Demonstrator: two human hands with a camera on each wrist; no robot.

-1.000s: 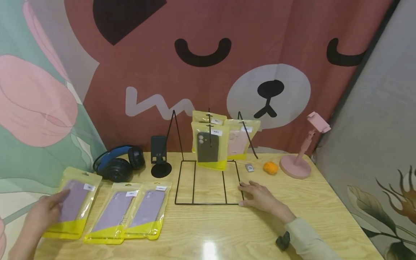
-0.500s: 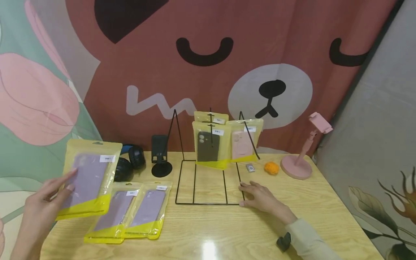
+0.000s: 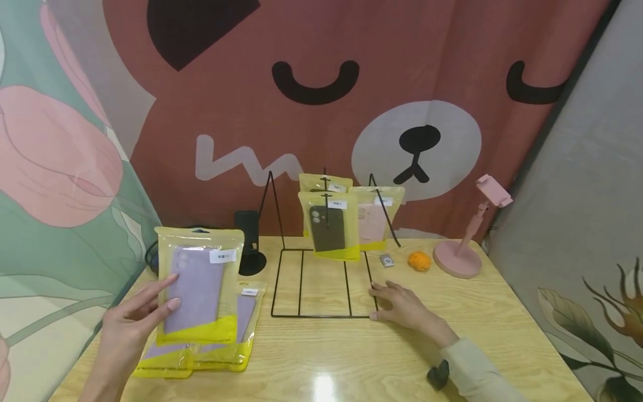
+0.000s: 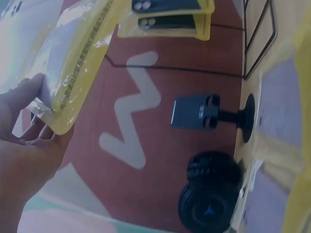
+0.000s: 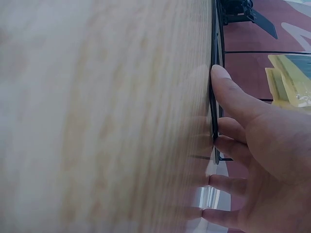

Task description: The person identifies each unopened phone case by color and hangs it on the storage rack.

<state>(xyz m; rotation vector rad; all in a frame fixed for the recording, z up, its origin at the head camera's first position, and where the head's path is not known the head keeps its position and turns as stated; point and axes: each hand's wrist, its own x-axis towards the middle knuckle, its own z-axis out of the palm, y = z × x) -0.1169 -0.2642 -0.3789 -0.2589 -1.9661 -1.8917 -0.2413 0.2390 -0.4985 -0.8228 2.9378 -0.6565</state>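
My left hand [image 3: 133,321] pinches a clear-and-yellow packaged purple phone case [image 3: 198,290] by its left edge, raised above the table; the left wrist view shows the thumb on one side of the pouch [image 4: 80,63]. Beneath it, partly covered, two similar purple phone case packs [image 3: 246,318] lie on the table. My right hand [image 3: 407,307] rests at the right front corner of a black wire display rack [image 3: 321,316], its thumb and fingertips touching the base wire. From the rack's hooks hang a pack with a dark case [image 3: 327,229], another behind it and a pink one [image 3: 369,226].
A black phone stand [image 3: 247,234] stands left of the rack, with headphones [image 4: 209,189] beside it, mostly hidden in the head view. To the right are a small grey gadget [image 3: 386,261], an orange lump [image 3: 419,261] and a pink phone stand [image 3: 457,258].
My left hand has picked up the leftmost purple case pack and carried it to the right, over the other two. My right hand has stayed on the rack's base. The hanging dark-case pack has swung slightly.
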